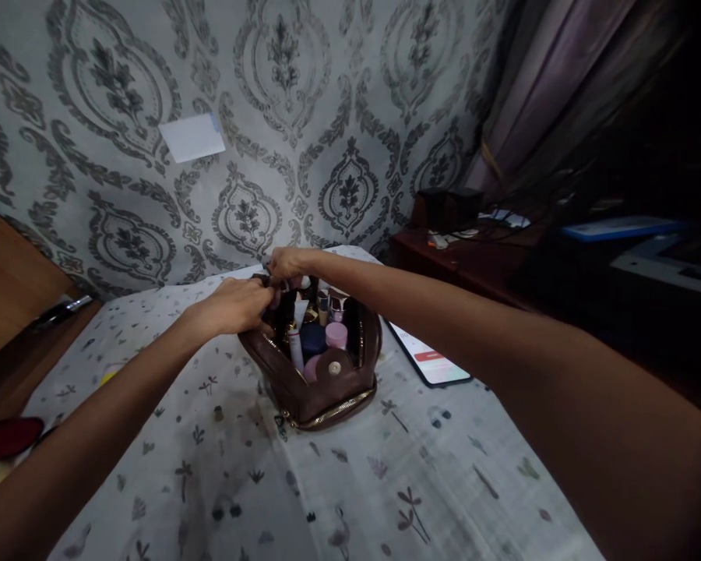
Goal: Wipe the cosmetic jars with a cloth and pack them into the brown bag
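Where the left rim of the brown bag [339, 397] rises from the printed cloth [210, 483], the left hand [242, 304] is partly closed over the edge, fingers curled and thumb against the leather. Just beyond its fingertips, the right hand [285, 266] bends its fingers down at the bag's far left corner; shadow hides what, if anything, they grip. Rightward, inside the unzipped bag, stand a white tube [295, 349] and a pink-lidded jar [336, 336]. A lit phone [435, 362] lies just beside the bag, beneath the right forearm.
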`<action>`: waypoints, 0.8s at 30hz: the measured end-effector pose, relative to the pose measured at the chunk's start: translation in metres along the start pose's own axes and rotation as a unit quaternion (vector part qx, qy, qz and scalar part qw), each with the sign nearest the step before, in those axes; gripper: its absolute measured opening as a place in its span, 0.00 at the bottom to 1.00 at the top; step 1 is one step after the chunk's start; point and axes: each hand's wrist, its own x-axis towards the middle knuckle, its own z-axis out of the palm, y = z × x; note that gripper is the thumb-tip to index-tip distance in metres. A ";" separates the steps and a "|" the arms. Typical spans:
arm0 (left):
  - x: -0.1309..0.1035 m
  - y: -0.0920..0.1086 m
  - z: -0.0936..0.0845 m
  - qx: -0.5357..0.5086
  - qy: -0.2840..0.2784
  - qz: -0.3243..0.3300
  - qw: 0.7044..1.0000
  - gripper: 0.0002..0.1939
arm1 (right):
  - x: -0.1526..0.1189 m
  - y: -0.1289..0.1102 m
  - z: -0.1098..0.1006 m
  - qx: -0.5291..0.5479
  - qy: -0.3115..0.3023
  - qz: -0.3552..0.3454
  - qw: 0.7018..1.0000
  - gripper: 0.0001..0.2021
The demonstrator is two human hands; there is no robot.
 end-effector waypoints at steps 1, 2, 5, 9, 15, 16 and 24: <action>-0.001 0.001 -0.001 0.000 -0.001 0.001 1.000 0.23 | -0.001 0.000 -0.001 0.002 -0.005 -0.003 1.000 0.13; -0.002 0.001 -0.002 0.001 -0.004 0.002 1.000 0.23 | -0.001 0.000 -0.001 0.002 -0.008 -0.005 1.000 0.12; -0.004 0.003 -0.005 0.010 -0.010 0.005 1.000 0.22 | 0.001 -0.002 -0.002 -0.002 -0.009 -0.008 1.000 0.10; -0.004 0.003 -0.005 0.019 -0.010 0.011 1.000 0.22 | 0.010 -0.002 0.000 -0.006 -0.008 -0.015 1.000 0.10; 0.000 0.000 -0.002 0.017 0.002 0.018 1.000 0.23 | 0.023 0.001 0.013 -0.008 0.008 -0.025 1.000 0.13; 0.001 -0.001 -0.001 0.014 0.002 0.018 1.000 0.24 | 0.024 0.001 0.015 -0.007 0.010 -0.026 1.000 0.14; 0.006 -0.003 0.004 -0.005 0.015 0.009 1.000 0.28 | 0.026 0.002 0.021 0.022 -0.036 -0.033 0.999 0.15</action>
